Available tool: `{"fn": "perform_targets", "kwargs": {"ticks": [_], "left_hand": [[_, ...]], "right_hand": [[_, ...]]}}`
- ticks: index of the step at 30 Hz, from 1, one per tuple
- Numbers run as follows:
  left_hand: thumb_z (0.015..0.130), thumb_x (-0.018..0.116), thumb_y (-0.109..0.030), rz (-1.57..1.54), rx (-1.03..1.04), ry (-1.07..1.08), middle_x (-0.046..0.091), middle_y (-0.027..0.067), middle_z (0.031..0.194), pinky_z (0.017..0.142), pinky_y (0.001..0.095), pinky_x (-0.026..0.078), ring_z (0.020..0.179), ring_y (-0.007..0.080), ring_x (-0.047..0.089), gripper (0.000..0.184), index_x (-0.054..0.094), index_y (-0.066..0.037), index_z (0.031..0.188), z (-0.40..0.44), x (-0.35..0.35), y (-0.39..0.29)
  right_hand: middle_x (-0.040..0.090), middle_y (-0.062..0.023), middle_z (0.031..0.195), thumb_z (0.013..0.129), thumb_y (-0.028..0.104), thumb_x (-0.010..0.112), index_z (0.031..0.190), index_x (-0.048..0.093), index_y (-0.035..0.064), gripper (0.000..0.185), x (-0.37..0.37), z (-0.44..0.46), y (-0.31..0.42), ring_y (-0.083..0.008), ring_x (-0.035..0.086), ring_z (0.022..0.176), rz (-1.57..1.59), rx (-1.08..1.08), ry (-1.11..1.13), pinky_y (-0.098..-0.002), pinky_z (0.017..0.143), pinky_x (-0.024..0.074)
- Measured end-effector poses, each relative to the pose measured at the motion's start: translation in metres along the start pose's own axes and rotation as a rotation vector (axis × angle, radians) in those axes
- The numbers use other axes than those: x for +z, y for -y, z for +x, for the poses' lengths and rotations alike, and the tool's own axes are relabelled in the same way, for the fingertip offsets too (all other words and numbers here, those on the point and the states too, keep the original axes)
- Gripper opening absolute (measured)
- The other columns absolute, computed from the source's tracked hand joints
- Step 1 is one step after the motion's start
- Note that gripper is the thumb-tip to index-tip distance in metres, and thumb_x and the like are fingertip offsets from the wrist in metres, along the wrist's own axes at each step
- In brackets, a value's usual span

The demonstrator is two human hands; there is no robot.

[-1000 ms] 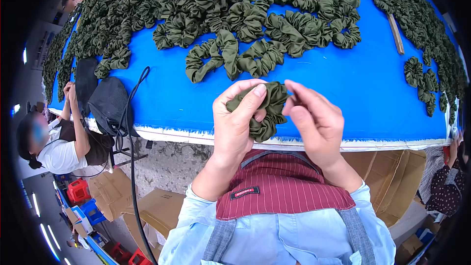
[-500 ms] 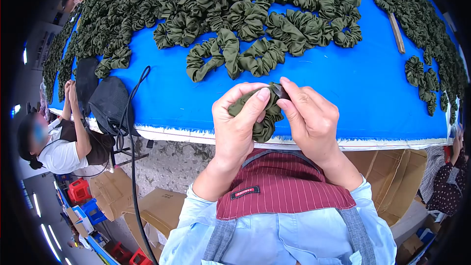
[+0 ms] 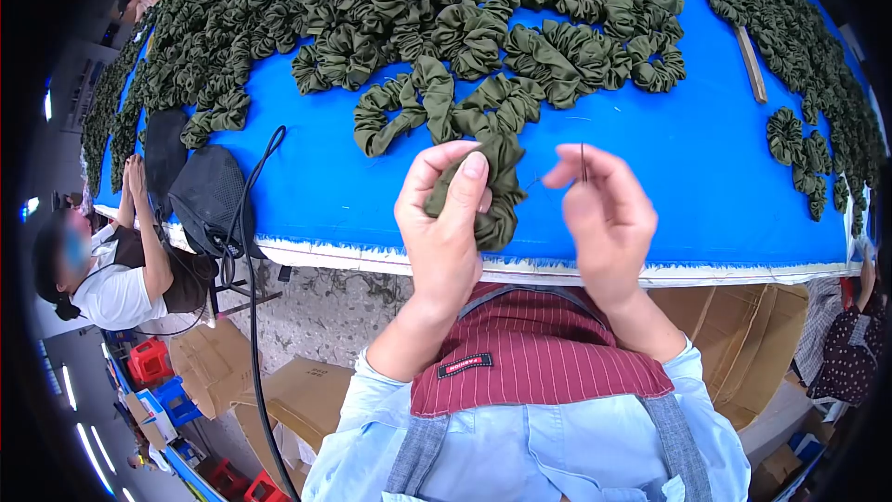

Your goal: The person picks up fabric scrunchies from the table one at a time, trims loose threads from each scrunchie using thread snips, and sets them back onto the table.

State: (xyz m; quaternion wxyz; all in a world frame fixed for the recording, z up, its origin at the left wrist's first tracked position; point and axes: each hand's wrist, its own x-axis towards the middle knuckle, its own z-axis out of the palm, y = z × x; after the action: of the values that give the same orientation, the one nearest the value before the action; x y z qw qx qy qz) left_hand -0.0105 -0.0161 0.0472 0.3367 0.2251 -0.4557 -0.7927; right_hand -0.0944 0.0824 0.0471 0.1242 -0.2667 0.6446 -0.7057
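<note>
My left hand (image 3: pixel 444 214) is closed round a dark green fabric scrunchie (image 3: pixel 500 188), with the thumb pressed on its gathered cloth. To its right, my right hand (image 3: pixel 609 209) is raised and slightly blurred. Its fingers hold small dark thread snips (image 3: pixel 583 164), seen nearly edge-on and mostly hidden by the hand. A gap separates the snips from the scrunchie. Thin loose threads (image 3: pixel 536 180) show between the hands. Just beyond lie more green scrunchies (image 3: pixel 497 107) on the blue-covered table (image 3: pixel 725 195).
A large heap of scrunchies (image 3: pixel 372 0) covers the far side, with another pile beyond a wooden strip (image 3: pixel 751 60) at right. Left stand a black mesh bag (image 3: pixel 209 195) and a black cable (image 3: pixel 249 270). A co-worker (image 3: pixel 121 270) sits at left. Cardboard boxes (image 3: pixel 743 335) stand below the table edge.
My right hand has drawn away to the right from the scrunchie, taking the snips with it. My left hand has shifted slightly up and turned the scrunchie.
</note>
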Motion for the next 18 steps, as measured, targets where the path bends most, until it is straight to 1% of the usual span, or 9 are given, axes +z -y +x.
{"fn": "perform_targets", "kwargs": {"ticks": [3, 4, 8, 9, 13, 14, 18], "left_hand": [[0.083, 0.058, -0.007, 0.141, 0.187, 0.081, 0.058, 0.0081, 0.091, 0.07, 0.02, 0.041, 0.078, 0.0122, 0.053, 0.027, 0.054, 0.0, 0.109, -0.004, 0.006, 0.011], [0.083, 0.058, -0.007, 0.142, 0.187, 0.082, 0.058, 0.0081, 0.091, 0.07, 0.02, 0.041, 0.078, 0.0122, 0.053, 0.027, 0.054, 0.0, 0.109, -0.005, 0.004, 0.012], [0.084, 0.057, -0.009, 0.062, 0.137, 0.153, 0.056, 0.0102, 0.101, 0.08, 0.0246, 0.04, 0.091, 0.0153, 0.052, 0.032, 0.05, 0.0, 0.114, -0.009, -0.004, 0.018], [0.084, 0.057, -0.009, 0.061, 0.138, 0.153, 0.056, 0.0102, 0.101, 0.08, 0.0246, 0.04, 0.091, 0.0153, 0.052, 0.032, 0.05, 0.0, 0.114, -0.006, -0.005, 0.016], [0.084, 0.058, -0.007, 0.408, 0.28, -0.009, 0.058, 0.0086, 0.096, 0.078, 0.0234, 0.042, 0.087, 0.0128, 0.054, 0.028, 0.052, 0.0, 0.11, 0.015, -0.011, 0.003], [0.084, 0.058, -0.007, 0.409, 0.28, -0.014, 0.058, 0.0086, 0.096, 0.078, 0.0234, 0.042, 0.087, 0.0128, 0.054, 0.028, 0.052, 0.0, 0.11, 0.014, -0.013, 0.002], [0.083, 0.059, -0.006, 0.104, -0.197, 0.226, 0.059, 0.0071, 0.093, 0.075, 0.0209, 0.044, 0.083, 0.0101, 0.054, 0.023, 0.054, 0.0, 0.105, 0.014, -0.014, 0.0]], "right_hand": [[0.061, -0.0032, 0.077, 0.078, 0.002, 0.062, 0.101, 0.057, -0.0027, 0.023, 0.006, -0.005, 0.003, -0.0066, 0.05, 0.059, -0.088, -0.063, 0.208, -0.0176, 0.05, 0.0391], [0.061, -0.0032, 0.077, 0.078, 0.002, 0.062, 0.101, 0.057, -0.0027, 0.023, 0.006, -0.005, 0.003, -0.0066, 0.05, 0.059, -0.087, -0.063, 0.207, -0.0176, 0.05, 0.0391], [0.061, -0.0023, 0.078, 0.081, 0.006, 0.06, 0.098, 0.057, -0.0021, 0.019, -0.002, 0.005, 0.002, -0.0054, 0.05, 0.062, 0.042, 0.181, 0.128, -0.0164, 0.054, 0.0403], [0.061, -0.0023, 0.078, 0.081, 0.006, 0.06, 0.098, 0.057, -0.0021, 0.019, -0.006, 0.007, 0.001, -0.0054, 0.05, 0.062, 0.041, 0.18, 0.128, -0.0164, 0.054, 0.0403], [0.061, -0.0022, 0.078, 0.081, 0.007, 0.061, 0.096, 0.057, -0.0025, 0.018, -0.02, 0.016, -0.003, -0.0047, 0.05, 0.064, 0.271, 0.261, 0.214, -0.0157, 0.056, 0.0405], [0.061, -0.0022, 0.078, 0.081, 0.007, 0.061, 0.096, 0.057, -0.0025, 0.018, -0.021, 0.017, -0.004, -0.0047, 0.05, 0.064, 0.272, 0.263, 0.218, -0.0157, 0.056, 0.0405], [0.06, -0.0035, 0.077, 0.08, 0.006, 0.06, 0.097, 0.057, -0.0036, 0.02, -0.022, 0.02, -0.008, -0.0072, 0.05, 0.062, 0.371, 0.275, 0.31, -0.0161, 0.057, 0.0398]]}}
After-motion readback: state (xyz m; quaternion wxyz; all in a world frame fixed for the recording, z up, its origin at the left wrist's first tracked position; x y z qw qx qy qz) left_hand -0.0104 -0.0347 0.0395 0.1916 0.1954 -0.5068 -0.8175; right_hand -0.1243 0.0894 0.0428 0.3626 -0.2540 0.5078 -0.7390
